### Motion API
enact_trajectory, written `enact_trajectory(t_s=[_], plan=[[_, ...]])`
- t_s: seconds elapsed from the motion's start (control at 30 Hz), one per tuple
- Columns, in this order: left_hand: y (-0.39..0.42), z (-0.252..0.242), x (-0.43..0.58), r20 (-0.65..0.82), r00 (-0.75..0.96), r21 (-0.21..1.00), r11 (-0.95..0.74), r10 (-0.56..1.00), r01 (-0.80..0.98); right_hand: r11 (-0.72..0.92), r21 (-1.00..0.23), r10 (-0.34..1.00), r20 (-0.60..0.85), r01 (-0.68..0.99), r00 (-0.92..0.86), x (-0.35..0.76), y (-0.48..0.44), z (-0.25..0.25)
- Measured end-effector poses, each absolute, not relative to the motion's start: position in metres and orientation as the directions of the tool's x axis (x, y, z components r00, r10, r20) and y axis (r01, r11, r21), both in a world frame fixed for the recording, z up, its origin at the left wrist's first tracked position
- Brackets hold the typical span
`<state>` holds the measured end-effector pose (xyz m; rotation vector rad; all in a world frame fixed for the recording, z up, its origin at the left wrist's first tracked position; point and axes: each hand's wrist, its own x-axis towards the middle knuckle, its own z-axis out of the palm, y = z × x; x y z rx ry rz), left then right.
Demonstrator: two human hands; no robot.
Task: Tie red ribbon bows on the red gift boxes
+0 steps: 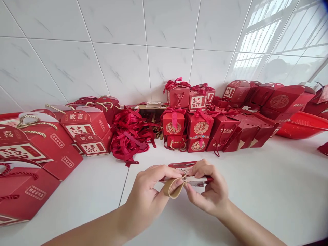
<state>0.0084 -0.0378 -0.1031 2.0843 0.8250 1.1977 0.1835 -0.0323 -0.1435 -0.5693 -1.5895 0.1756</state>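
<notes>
Tan strap (172,192) might slip if the left pinch loosens; hard pressure could crease the red carton (182,165).
Left hand (151,182) looks clamped on the looped strap, right hand (211,186) on the carton; both lie between the hands, nearer than gift boxes (200,123) lining the bench's (256,194) back edge.

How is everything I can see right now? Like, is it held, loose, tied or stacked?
Left hand: pinching the strap.
Right hand: gripping the red-and-white item.
Tan strap: bent into a loop.
Red-and-white item: held, partly covered; can't tell if open.
Ribbon pile: loose, heaped.
Bow-topped boxes: stacked, ribbons tied.
Rope-handled boxes at left: assembled, handles attached.
Red basin: resting on the table.
</notes>
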Motion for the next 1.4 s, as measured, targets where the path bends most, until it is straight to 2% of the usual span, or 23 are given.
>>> enact_trajectory(t_s=[0.33,0.47,0.63,0.8,1.1,1.27,1.4], plan=[[-0.040,-0.105,0.018,0.268,0.317,0.956,-0.292,0.910,0.030,0.855,-0.467,0.483,0.875,0.224,-0.022,0.185,-0.033,-0.148],[-0.039,-0.102,0.018,0.166,0.347,0.986,-0.146,0.923,-0.084,0.855,-0.469,0.488,0.872,0.220,-0.039,0.184,-0.034,-0.148],[-0.037,-0.097,0.017,0.112,0.390,0.989,-0.064,0.914,-0.135,0.853,-0.475,0.497,0.865,0.217,-0.063,0.186,-0.035,-0.149],[-0.035,-0.095,0.012,0.127,0.459,0.992,-0.111,0.879,-0.063,0.855,-0.479,0.499,0.864,0.199,-0.069,0.185,-0.035,-0.149],[-0.026,-0.082,-0.001,0.190,0.641,0.913,-0.374,0.744,0.163,0.879,-0.449,0.468,0.876,0.157,-0.114,0.183,-0.038,-0.147],[-0.021,-0.077,-0.008,0.224,0.727,0.850,-0.495,0.649,0.180,0.897,-0.395,0.420,0.902,0.197,-0.105,0.183,-0.037,-0.145],[-0.021,-0.078,-0.008,0.246,0.707,0.833,-0.517,0.663,0.195,0.899,-0.355,0.389,0.917,0.257,-0.092,0.183,-0.036,-0.144]])
